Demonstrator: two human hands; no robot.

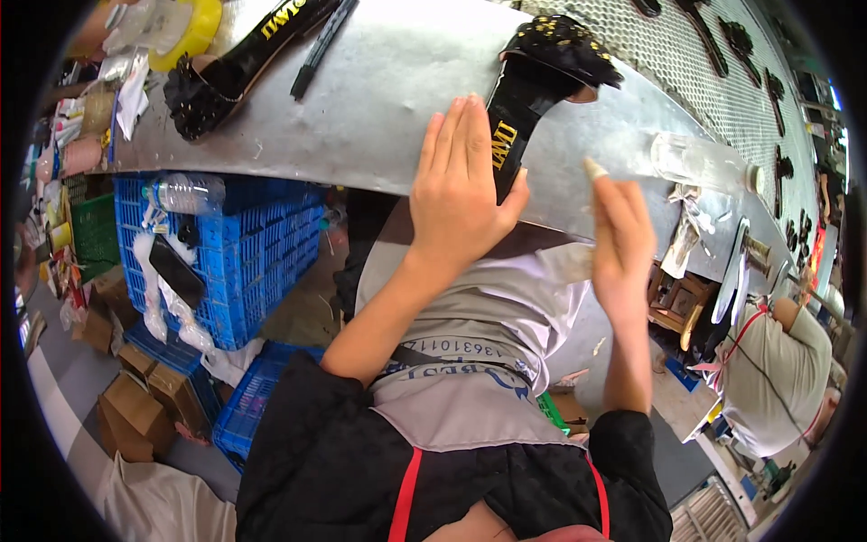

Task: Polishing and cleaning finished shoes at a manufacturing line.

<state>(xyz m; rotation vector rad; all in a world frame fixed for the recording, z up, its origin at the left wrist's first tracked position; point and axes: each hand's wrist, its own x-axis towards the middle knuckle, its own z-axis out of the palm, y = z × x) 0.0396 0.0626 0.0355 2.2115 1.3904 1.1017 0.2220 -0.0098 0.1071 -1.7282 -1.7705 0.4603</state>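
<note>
A black slide sandal [517, 104] with a ruffled, gold-flecked upper lies on the metal table, its heel end toward me. My left hand [456, 185] holds its heel end, straight fingers along the left edge and thumb at the right. Just right of the sandal, my right hand [623, 230] is raised, smeared by motion, with its fingers drawn together. A pale tip shows at its fingertips and a whitish blur beside its palm; what it holds is unclear. A similar sandal [208, 90] lies at the far left, next to a black pen [316, 59].
A clear bottle [700, 163] lies on the table at right, near a crumpled cloth [682, 239]. A mesh conveyor [650, 45] carrying several dark shoe parts runs beyond. Blue crates [257, 275] stand below left, with a yellow tape roll [194, 36] above. Another person [768, 379] is at right.
</note>
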